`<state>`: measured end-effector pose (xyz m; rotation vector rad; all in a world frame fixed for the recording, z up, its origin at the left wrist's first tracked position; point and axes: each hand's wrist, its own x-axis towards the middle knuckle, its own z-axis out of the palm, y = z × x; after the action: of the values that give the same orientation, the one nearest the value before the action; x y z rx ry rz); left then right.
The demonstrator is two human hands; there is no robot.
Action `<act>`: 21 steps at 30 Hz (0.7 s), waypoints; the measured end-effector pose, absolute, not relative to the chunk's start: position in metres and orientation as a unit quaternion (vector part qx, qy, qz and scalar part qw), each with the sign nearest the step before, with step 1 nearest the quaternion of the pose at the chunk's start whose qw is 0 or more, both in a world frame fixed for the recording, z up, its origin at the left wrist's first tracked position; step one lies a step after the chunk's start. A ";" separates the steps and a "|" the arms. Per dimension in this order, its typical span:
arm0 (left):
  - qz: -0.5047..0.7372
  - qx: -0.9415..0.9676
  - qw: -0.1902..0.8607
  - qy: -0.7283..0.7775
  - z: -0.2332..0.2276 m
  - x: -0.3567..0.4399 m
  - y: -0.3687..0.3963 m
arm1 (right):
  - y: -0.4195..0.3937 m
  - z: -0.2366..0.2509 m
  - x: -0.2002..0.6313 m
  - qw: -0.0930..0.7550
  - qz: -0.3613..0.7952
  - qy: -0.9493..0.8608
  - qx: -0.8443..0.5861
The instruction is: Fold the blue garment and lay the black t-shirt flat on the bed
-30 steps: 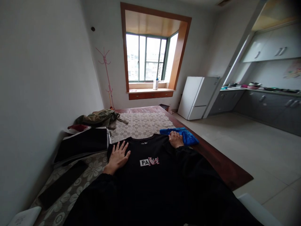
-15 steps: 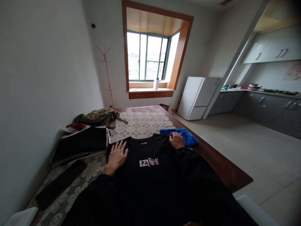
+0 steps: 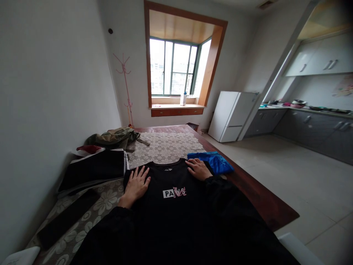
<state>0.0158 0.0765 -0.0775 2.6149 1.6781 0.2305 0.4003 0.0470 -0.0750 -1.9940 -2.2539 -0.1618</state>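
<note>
A black T-shirt (image 3: 171, 206) with a white and pink chest print lies spread flat on the lace-covered table (image 3: 165, 147), collar pointing away from me. My left hand (image 3: 136, 184) rests flat on its left shoulder, fingers spread. On the right shoulder near the collar my right hand (image 3: 199, 169) lies palm down with fingers extended. A folded blue garment (image 3: 213, 162) sits just right of that hand. Both my sleeves are black.
A black garment with white trim (image 3: 93, 169) lies left of the shirt, with a red item and an olive jacket (image 3: 114, 137) behind it. A dark strip (image 3: 66, 221) lies at the near left. The table's wooden right edge (image 3: 261, 195) borders tiled floor; a white fridge (image 3: 233, 116) stands beyond.
My right hand has slid left from the blue garment's edge onto the shirt's right shoulder and flattened out. The left hand has stayed in place.
</note>
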 end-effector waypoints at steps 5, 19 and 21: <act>0.060 0.859 0.036 0.507 -0.074 0.016 0.075 | 0.045 -0.085 0.389 0.045 -0.052 -0.729 -0.681; 0.112 0.817 0.020 0.565 -0.062 0.043 0.081 | 0.050 -0.081 0.355 0.027 0.025 -0.718 -0.695; 0.118 0.826 0.026 0.551 -0.063 0.047 0.081 | 0.050 -0.081 0.352 0.024 0.025 -0.719 -0.694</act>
<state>0.0467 0.0814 -0.0632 2.5531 1.7020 0.3649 0.3520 0.0495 -0.0809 -2.1485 -2.2248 0.0779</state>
